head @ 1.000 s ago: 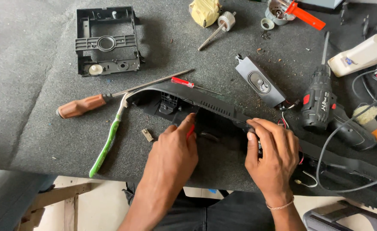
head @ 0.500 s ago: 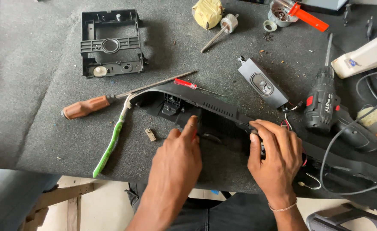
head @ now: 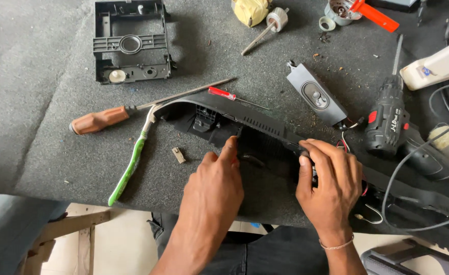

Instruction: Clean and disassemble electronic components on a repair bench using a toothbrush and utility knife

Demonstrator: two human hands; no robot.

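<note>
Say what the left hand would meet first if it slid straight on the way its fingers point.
The left hand points up and slightly right, fingertips already on the black plastic housing. Beyond its ridge, likely the small red screwdriver; depth is unclear.

A small dark label (head: 392, 124) with pale lettering sits on the black drill's body (head: 387, 119).

This is looking like a repair workshop for electronics. Tools are lying scattered over a surface (head: 41, 91) covered in dark, gritty felt: a screwdriver (head: 99, 119) with a brown handle, a small red screwdriver (head: 222, 93), a cordless drill (head: 387, 122) and a green toothbrush (head: 128, 168). Taken-apart parts are sitting among them: a black plastic frame (head: 130, 43), a small speaker (head: 316, 95), a long black panel (head: 255, 125) and loose wires (head: 418, 168).
</note>
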